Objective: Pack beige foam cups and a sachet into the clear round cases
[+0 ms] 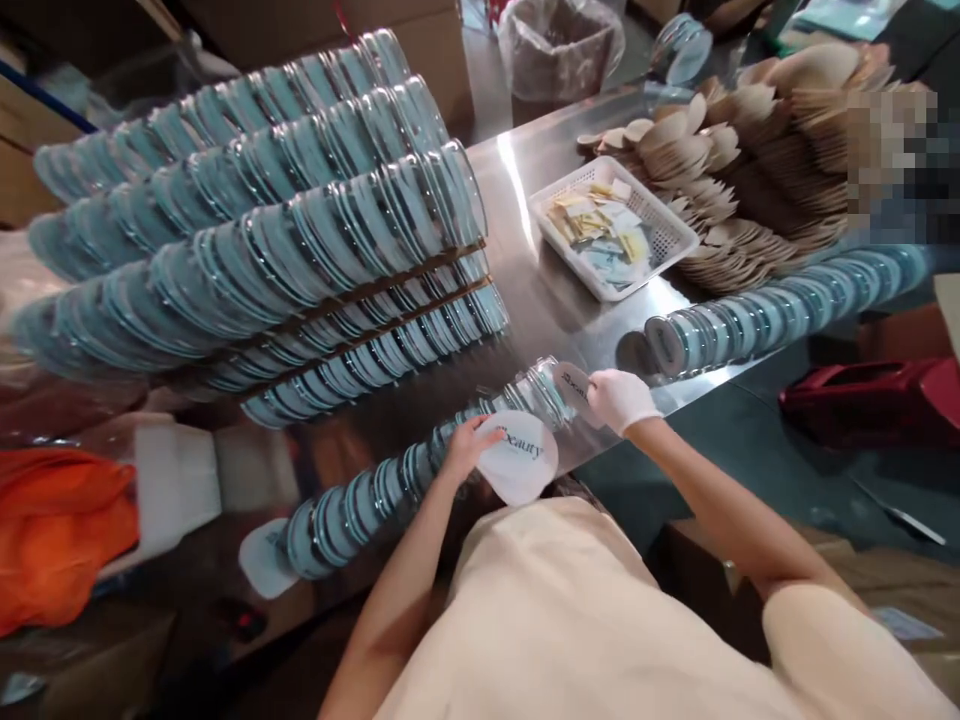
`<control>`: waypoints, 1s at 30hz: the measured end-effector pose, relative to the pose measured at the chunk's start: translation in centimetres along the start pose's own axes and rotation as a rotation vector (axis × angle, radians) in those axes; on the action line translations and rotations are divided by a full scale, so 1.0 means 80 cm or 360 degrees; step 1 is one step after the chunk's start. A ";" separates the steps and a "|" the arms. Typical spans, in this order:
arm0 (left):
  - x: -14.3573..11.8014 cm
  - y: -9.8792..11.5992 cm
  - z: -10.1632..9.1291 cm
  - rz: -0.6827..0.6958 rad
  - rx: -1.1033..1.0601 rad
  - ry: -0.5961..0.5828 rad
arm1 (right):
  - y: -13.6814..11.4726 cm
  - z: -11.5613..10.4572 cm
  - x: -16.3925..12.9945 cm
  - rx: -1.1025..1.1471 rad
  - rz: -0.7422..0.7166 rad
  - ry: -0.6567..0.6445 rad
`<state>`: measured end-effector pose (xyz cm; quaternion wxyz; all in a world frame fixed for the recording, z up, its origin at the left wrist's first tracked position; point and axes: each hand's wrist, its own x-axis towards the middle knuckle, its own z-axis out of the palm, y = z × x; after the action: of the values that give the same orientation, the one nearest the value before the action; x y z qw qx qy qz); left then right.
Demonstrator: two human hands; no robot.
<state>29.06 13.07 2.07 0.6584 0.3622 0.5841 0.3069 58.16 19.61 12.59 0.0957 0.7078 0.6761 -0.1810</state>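
Note:
My bare left hand (463,448) is closed on the edge of a white rounded card (519,468) printed with "beauty", held in front of my body. My right hand (621,400), in a white glove, pinches a second printed card (573,386), which looks shaded and is seen at a slant. That card stands close to the near end of a row of clear-rimmed round containers (352,505) lying on their sides; whether it touches them I cannot tell. Another white card (266,560) sits at the row's left end.
Stacked rows of similar round containers (300,240) fill the left of the metal table (502,190). A white basket (611,285) holds small packets. Behind it are piles of brown spoon-shaped pieces (750,200). Another container row (780,300) lies along the right edge. A lined bin (559,60) stands beyond.

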 end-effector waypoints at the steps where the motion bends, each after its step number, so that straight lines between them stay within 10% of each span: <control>1: 0.013 0.002 -0.004 0.0059 0.0030 0.0064 | -0.006 -0.001 0.015 -0.0032 -0.0007 -0.0096; 7: 0.044 -0.010 -0.010 0.0239 0.0418 0.0061 | -0.014 0.080 0.049 0.0182 -0.0139 -0.0215; 11: 0.040 -0.024 -0.007 0.0234 0.0580 0.0022 | 0.002 0.156 0.026 0.0899 0.0008 0.0080; 14: 0.042 -0.025 -0.006 0.0219 0.0622 0.0021 | 0.009 0.177 0.020 0.1293 0.0187 -0.0160; 21: 0.045 -0.017 -0.007 0.0227 0.0695 0.0052 | 0.005 0.140 0.038 0.1292 0.0155 -0.0658; 26: 0.045 -0.011 -0.002 0.0171 0.0584 0.0102 | -0.020 0.083 0.001 0.0358 0.0181 -0.0261; 30: 0.040 -0.004 0.002 0.0109 0.0421 0.0055 | -0.044 0.061 -0.033 0.0551 -0.0058 -0.0316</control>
<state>29.58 15.51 0.02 0.5837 0.4603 0.6181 0.2557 53.98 15.60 9.54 0.0355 0.6801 0.6347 -0.3652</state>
